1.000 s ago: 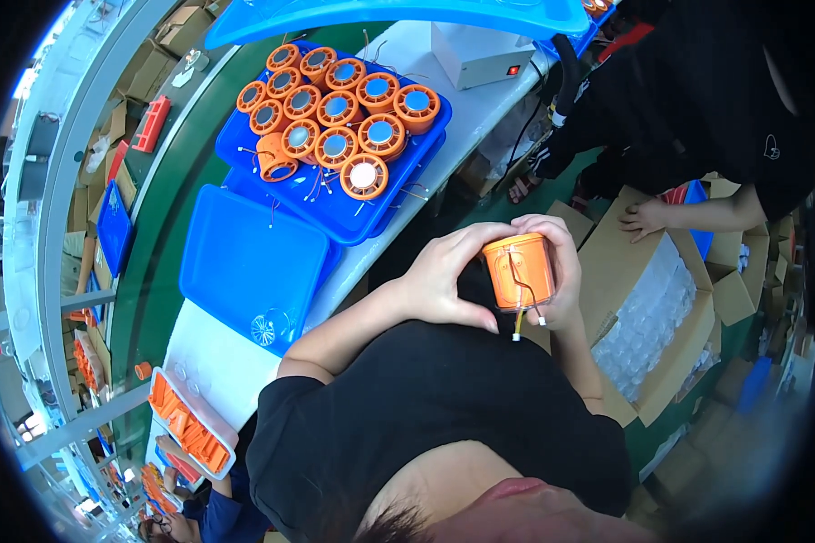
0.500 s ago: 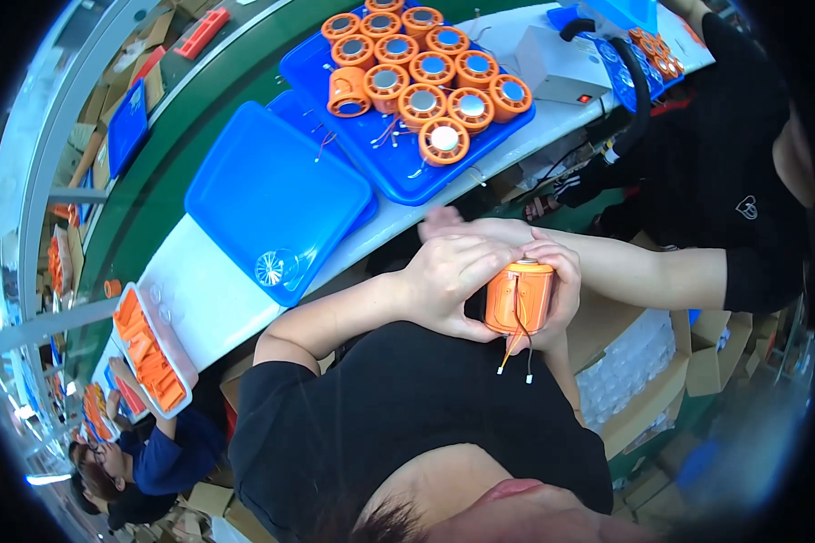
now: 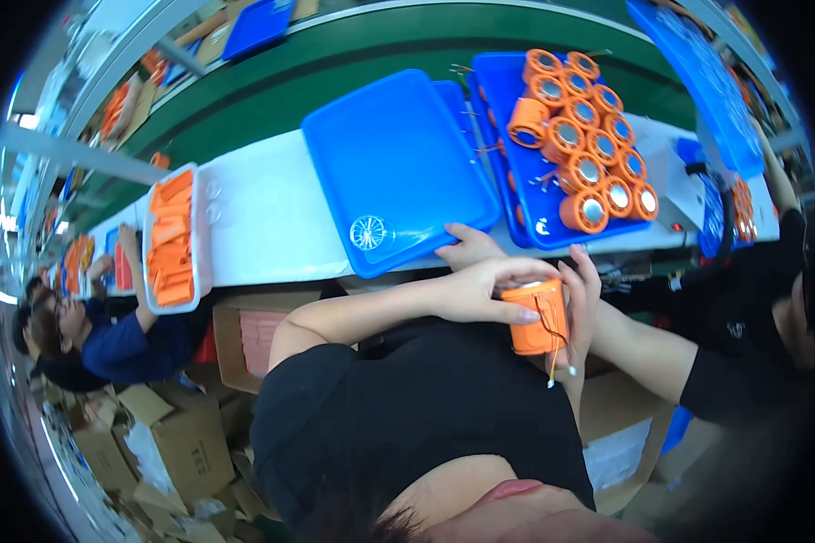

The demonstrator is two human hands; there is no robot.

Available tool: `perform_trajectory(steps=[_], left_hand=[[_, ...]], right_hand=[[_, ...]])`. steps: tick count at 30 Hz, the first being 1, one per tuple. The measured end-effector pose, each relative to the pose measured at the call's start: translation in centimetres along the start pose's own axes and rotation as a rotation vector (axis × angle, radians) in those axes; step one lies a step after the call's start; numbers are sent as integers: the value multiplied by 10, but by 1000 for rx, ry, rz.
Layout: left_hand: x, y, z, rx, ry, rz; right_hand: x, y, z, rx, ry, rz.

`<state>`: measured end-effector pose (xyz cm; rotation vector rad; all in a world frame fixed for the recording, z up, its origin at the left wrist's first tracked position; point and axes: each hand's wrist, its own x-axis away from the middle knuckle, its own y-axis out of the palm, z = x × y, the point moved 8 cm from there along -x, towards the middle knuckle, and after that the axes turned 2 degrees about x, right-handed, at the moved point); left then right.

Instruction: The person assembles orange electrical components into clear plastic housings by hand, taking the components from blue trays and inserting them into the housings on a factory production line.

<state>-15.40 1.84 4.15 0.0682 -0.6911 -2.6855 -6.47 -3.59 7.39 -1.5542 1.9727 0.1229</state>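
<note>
An orange cylindrical housing (image 3: 538,319) is held in front of my chest, with thin wires and small white connectors hanging down its side. My left hand (image 3: 498,291) grips it from the left, thumb across its front. Against its right side lies my right hand (image 3: 585,303), some fingers pointing up. A co-worker's hand (image 3: 469,246) reaches in from the right behind my hands, at the near edge of a blue tray (image 3: 398,163). On that tray sits a clear round plastic piece (image 3: 368,233) with radiating ribs.
Right of it, another blue tray (image 3: 539,204) carries several orange housings (image 3: 581,113) with silvery round centres. A white bin (image 3: 203,244) of orange parts stands left on the white table (image 3: 263,199). Cardboard boxes (image 3: 186,443) lie below. A co-worker (image 3: 752,335) is close at right.
The view has swung, shifting the table scene rightward. The co-worker's hand now reaches the blue tray's edge. The housing stays in my hands, its top metal part no longer visible; my right fingers have lifted.
</note>
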Motion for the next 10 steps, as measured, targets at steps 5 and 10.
perform_trajectory(steps=[5,10], left_hand=[[74,-109,71,-531,321,642],[172,-168,195,-856,737,1240]], right_hand=[[-2,2,5,-115,175,14],[-1,-1,14,-154,222,-64]])
